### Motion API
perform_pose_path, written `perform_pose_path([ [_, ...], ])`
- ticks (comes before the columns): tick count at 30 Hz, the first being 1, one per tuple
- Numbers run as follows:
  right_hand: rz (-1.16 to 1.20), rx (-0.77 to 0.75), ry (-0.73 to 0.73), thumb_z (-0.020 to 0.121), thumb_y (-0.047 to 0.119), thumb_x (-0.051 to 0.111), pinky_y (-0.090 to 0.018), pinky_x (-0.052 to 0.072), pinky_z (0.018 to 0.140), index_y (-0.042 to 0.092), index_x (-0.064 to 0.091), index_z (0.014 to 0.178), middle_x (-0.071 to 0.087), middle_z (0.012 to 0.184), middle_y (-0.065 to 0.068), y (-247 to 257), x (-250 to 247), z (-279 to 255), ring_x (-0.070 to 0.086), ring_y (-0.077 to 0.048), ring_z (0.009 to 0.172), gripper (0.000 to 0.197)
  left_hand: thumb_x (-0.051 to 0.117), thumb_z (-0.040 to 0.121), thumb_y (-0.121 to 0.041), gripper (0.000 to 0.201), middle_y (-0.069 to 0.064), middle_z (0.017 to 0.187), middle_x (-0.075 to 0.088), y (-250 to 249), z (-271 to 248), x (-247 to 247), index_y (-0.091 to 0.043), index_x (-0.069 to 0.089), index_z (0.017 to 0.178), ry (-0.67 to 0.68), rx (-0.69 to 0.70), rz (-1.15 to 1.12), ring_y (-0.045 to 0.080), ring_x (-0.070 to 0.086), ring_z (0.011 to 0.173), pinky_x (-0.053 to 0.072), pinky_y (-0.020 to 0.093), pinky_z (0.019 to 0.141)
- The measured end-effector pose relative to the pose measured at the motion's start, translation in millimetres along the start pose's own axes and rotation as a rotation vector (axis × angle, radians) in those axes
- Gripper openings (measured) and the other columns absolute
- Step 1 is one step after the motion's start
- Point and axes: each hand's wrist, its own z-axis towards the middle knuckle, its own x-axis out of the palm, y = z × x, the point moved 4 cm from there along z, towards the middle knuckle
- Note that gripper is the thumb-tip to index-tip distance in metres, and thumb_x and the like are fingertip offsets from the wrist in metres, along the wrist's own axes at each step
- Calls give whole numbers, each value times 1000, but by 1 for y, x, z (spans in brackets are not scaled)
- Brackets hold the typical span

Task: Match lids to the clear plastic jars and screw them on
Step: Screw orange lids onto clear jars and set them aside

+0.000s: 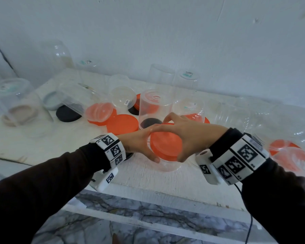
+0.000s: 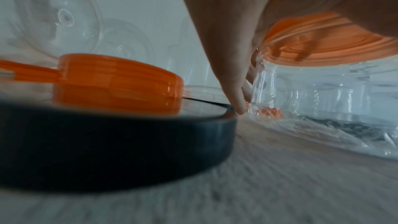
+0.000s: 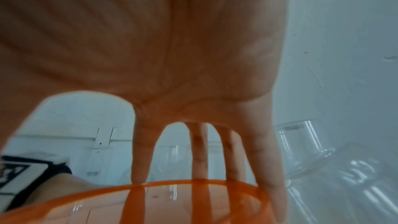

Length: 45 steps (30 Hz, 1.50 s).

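Observation:
A short clear plastic jar [image 1: 168, 165] stands near the front of the white board, with an orange lid [image 1: 165, 144] sitting on its mouth. My left hand [image 1: 139, 143] wraps the jar's left side just under the lid. My right hand [image 1: 185, 136] arches over the lid from the right, fingers [image 3: 140, 159] curled round its rim [image 3: 193, 183]. In the left wrist view the jar wall [image 2: 323, 108] and the lid's underside [image 2: 323, 47] show beside my left-hand fingers [image 2: 232, 91]. The jar's base is partly hidden by my hands.
Many clear jars stand upside down across the board, among them a tall one [image 1: 154, 110] just behind my hands. Loose orange lids [image 1: 122, 124] and black lids [image 1: 68, 114] lie among them; a black lid [image 2: 107, 151] sits under my left wrist. The wall [image 1: 165, 32] rises behind.

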Motion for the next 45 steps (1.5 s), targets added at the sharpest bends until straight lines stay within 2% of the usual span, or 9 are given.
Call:
perform_pose_path([
  [10,-141,223,-147,62,78,58,-29,41,70,27,32,136,37,108,-4,5,3,0,45,-20,85,94,88,57,-19,101,-13,127,45,-2,-1,0,-28,26,136,-36,-21,10,3,44,119,37,19,98],
  [19,-64,40,123,71,39,76,-43,39,101,52,4,140,7,151,9,3,3,-4,27,-28,131,100,85,61,-12,97,-18,127,40,-2,1,1,-26,26,137,-29,7,9,-2,40,118,35,15,98],
  [24,-153,150,-62,63,71,64,-30,43,78,43,20,141,37,119,-2,4,2,-2,49,-23,100,94,87,59,-16,97,-16,125,44,0,2,1,-30,27,134,-40,-2,13,-1,43,116,38,17,98],
  [27,-282,248,-137,63,85,45,-38,41,80,27,26,141,44,121,-8,8,5,-2,52,-28,102,99,88,53,-29,105,-11,129,45,0,2,3,-29,26,137,-27,-7,7,7,45,121,40,27,101],
  [31,-105,88,43,71,58,68,-42,36,101,45,9,142,17,148,1,3,1,-8,26,-26,130,94,88,57,-23,103,-12,132,41,2,2,4,-29,24,138,-19,-16,-6,7,40,125,34,32,108],
  [34,-24,4,96,71,35,75,-35,38,94,54,15,137,16,143,9,4,0,-8,26,-21,124,92,86,60,-17,101,-15,132,37,2,3,4,-28,24,139,-7,0,3,8,37,126,32,27,106],
  [38,-206,178,-92,68,75,55,-34,41,80,37,23,141,38,126,-4,8,2,-4,48,-26,106,88,88,51,-33,108,-12,130,44,3,3,4,-29,24,139,-17,0,13,7,43,122,38,28,102],
  [41,-304,201,-113,69,79,47,-40,39,89,31,15,145,36,137,-7,9,2,-4,44,-30,118,95,86,46,-42,114,-10,133,43,3,3,4,-29,22,140,-20,-10,16,7,43,123,39,34,105],
  [45,-64,-5,111,73,35,74,-41,37,101,49,9,141,9,149,12,10,1,-7,20,-23,133,95,89,54,-29,103,-23,132,34,0,2,5,-31,27,136,3,26,6,-7,35,123,32,18,104],
])
